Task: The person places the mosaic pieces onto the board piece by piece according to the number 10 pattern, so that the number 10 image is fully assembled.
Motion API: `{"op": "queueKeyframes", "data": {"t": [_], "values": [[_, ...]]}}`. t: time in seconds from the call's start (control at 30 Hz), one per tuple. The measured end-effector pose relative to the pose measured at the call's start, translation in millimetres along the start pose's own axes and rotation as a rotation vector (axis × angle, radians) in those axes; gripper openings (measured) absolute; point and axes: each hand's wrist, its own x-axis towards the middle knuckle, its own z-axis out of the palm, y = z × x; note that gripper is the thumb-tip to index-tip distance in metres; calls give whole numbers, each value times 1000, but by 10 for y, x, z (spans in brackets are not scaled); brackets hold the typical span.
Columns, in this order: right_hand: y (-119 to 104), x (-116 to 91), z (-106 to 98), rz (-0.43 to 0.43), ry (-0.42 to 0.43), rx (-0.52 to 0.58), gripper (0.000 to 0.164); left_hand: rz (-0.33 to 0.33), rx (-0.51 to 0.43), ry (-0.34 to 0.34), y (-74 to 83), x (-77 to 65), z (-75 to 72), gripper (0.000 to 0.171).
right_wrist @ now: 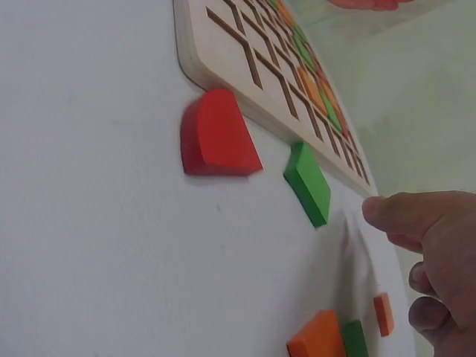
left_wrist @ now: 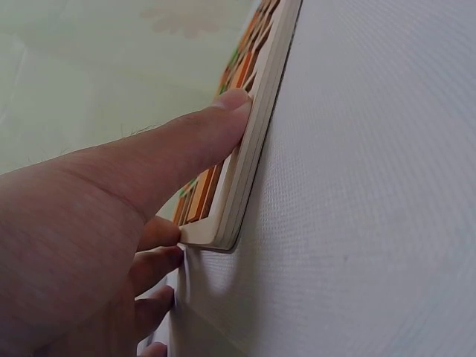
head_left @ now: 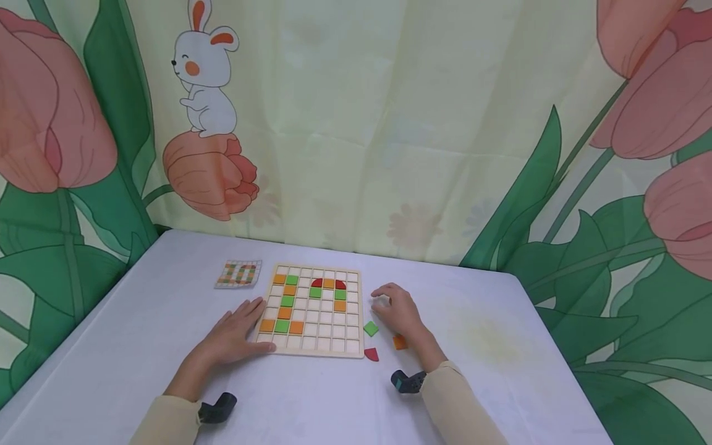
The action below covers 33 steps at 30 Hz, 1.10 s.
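Note:
A square wooden grid board (head_left: 325, 332) lies on the table, with orange, green and red pieces set in some of its cells. My left hand (head_left: 236, 334) rests at its left side, thumb on the near rim and the other fingers spread along the left edge. To the right of the board, my right hand (head_left: 397, 312) hovers with bent fingers, thumb and index apart and no piece showing between them. Near it lie a green square (head_left: 371, 329), a red quarter-round piece (right_wrist: 218, 137) and an orange square (right_wrist: 318, 336).
A small pattern card (head_left: 238, 274) with a coloured grid lies beyond my left hand. Another green piece (right_wrist: 355, 340) and a small orange piece (right_wrist: 383, 314) lie under my right hand. A printed curtain (head_left: 356, 136) hangs behind the white-covered table (head_left: 311, 402).

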Motion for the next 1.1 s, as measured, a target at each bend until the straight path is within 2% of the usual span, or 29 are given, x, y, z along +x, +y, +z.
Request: {"op": "queueKeyframes", "data": {"t": [0.23, 0.57, 0.8, 1.0, 1.1], "values": [[240, 23, -155, 94, -20, -51, 29, 1, -3, -16, -20, 5, -5, 108], [382, 44, -266, 138, -30, -62, 33, 3, -11, -2, -12, -1, -10, 106], [415, 28, -226, 131, 5, -65, 29, 12, -2, 15, -3, 7, -7, 105], [364, 0, -180, 96, 49, -101, 24, 14, 2, 15, 1, 2, 0, 105], [337, -2, -153, 97, 60, -84, 21, 15, 8, 17, 1, 1, 2, 105]]}}
